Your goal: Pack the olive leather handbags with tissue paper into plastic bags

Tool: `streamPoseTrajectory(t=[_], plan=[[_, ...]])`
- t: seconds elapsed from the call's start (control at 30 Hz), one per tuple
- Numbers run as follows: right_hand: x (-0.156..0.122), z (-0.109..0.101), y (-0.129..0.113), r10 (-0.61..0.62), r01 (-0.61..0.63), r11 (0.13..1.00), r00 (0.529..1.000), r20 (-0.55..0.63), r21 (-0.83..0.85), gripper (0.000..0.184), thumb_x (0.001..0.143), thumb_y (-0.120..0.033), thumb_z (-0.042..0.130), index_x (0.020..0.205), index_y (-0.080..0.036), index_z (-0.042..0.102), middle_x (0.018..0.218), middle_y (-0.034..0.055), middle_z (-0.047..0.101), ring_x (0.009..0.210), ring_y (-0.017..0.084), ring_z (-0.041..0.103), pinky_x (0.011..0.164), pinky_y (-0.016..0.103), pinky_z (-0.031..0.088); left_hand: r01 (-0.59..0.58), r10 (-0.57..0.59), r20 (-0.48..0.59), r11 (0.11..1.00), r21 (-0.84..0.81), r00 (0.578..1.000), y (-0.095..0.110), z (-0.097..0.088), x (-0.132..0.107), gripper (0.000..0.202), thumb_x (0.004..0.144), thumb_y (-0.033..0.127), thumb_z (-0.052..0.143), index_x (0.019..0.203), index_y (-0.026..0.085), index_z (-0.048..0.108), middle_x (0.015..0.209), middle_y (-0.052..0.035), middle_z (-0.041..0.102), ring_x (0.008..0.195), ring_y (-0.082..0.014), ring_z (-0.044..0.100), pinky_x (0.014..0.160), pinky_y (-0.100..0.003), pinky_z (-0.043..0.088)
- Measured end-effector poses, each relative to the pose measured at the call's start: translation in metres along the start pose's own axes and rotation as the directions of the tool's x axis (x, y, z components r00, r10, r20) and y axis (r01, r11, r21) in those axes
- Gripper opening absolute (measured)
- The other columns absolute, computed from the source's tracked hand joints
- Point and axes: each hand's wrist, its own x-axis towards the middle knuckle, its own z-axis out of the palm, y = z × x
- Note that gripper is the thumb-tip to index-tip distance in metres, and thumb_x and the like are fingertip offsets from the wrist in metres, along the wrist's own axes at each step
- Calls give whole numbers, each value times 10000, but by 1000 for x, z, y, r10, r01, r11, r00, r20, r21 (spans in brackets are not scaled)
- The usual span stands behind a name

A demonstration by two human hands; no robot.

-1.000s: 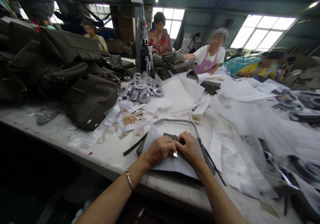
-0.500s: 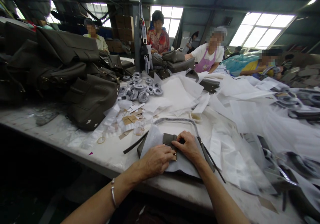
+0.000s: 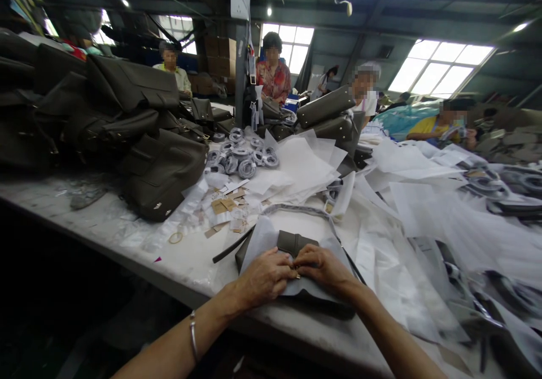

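Note:
A dark olive handbag [image 3: 296,243] lies flat at the table's near edge, mostly covered by a sheet of pale wrapping paper [image 3: 262,236]. My left hand [image 3: 265,277] and my right hand [image 3: 324,267] meet on top of it, fingers pinched together around a small metal clasp [image 3: 297,270] on the bag's flap. A paper-wrapped strap [image 3: 296,207] arches over the bag's far side. A dark strap [image 3: 231,247] runs out to the left of the bag.
A heap of dark handbags [image 3: 127,119] fills the left of the table [image 3: 190,257]. Rolls of tape [image 3: 241,156], cardboard tags [image 3: 224,205] and loose white paper sheets [image 3: 415,198] lie beyond. Several people work at the far side; one lifts a bag [image 3: 326,108].
My hands have slid a little nearer on the bag and closed together on the clasp. Across the table a person has raised a bag upright.

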Motion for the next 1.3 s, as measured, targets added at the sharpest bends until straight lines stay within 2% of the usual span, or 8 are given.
streamPoseTrajectory(t=[0.27,0.4,0.6,0.8,0.93,1.07,1.2,1.3], plan=[[4,4,-3,-35,39,989,999,30,-145,206,895,-149,556,831,-237,731,860,1,648,785,139,631,736,235,483,5,-6,-31,1000,-8,999,-1,6,-3,343,858,69,509,1117,243,651,1141,-10,664,1078,-154,623,1191,-410,255],[0,20,-6,51,-78,957,993,-103,-280,166,888,-127,551,777,-196,653,834,22,617,772,162,604,710,264,468,31,-31,11,999,37,999,2,5,0,302,850,72,523,1071,233,650,1080,-5,673,1027,-155,633,1176,-416,279],[-10,36,0,46,-101,971,968,-247,-218,163,905,-144,561,766,-209,616,840,32,624,815,185,598,750,294,477,24,-39,91,988,152,995,7,-13,4,140,925,237,582,1056,234,634,1010,-3,686,985,-173,651,1129,-395,335],[-13,37,1,38,-91,978,962,-271,-186,147,928,-181,560,819,-215,652,876,36,653,853,193,597,810,315,467,188,-176,-70,951,247,982,-19,-35,-7,202,940,231,554,1130,252,619,1179,-18,685,1265,-215,534,1157,-431,253],[-10,35,-3,62,-109,980,962,-265,-168,148,920,-170,565,814,-208,661,878,35,656,855,185,601,798,300,463,316,-290,-141,921,229,947,-32,-36,-9,189,913,258,563,1097,233,597,1263,-41,634,1216,-211,559,1126,-425,330],[-7,31,-8,87,-138,976,956,-279,-170,147,908,-163,580,788,-203,656,870,29,649,843,182,599,786,299,458,379,-335,-194,882,279,922,-36,-40,1,233,905,313,593,1117,217,574,1239,-75,637,1196,-254,567,1135,-545,298],[-6,29,-12,119,-164,977,948,-296,-133,147,891,-168,593,769,-202,667,854,31,649,837,185,608,786,302,462,403,-329,-252,843,356,910,-23,-52,18,215,905,324,623,1064,180,613,1179,-107,664,1269,-318,517,1157,-635,181],[-6,27,-14,148,-182,980,937,-317,-80,154,880,-185,590,756,-200,680,824,34,655,813,187,619,772,306,469,265,-192,-213,879,396,958,3,-50,24,287,925,340,614,1164,180,602,1284,-117,628,1351,-314,448,1170,-594,207]])
